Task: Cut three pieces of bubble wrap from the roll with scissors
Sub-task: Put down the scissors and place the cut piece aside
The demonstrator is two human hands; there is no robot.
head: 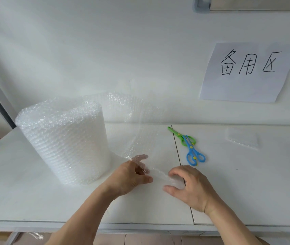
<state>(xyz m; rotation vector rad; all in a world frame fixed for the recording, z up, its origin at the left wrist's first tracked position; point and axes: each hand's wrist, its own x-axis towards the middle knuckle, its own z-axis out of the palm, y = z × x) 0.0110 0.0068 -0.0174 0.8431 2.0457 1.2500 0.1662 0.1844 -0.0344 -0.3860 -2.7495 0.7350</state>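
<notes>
Both hands, left (129,175) and right (190,186), pinch the loose sheet (140,128) drawn from the roll (64,142). The scissors (187,145) lie untouched on the tabletop (246,183) to the right. One small cut piece (242,138) seems to lie far right, so probably two remain.

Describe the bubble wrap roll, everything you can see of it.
The bubble wrap roll is a thick cylinder of clear, whitish plastic covered in small air bubbles, standing upright on its end on the left part of the white table. Its top edge is uneven and slightly crumpled. A loose sheet trails from it to the right, curving up and then down towards the person. The left hand and right hand both pinch that sheet's free end low over the table.
</notes>
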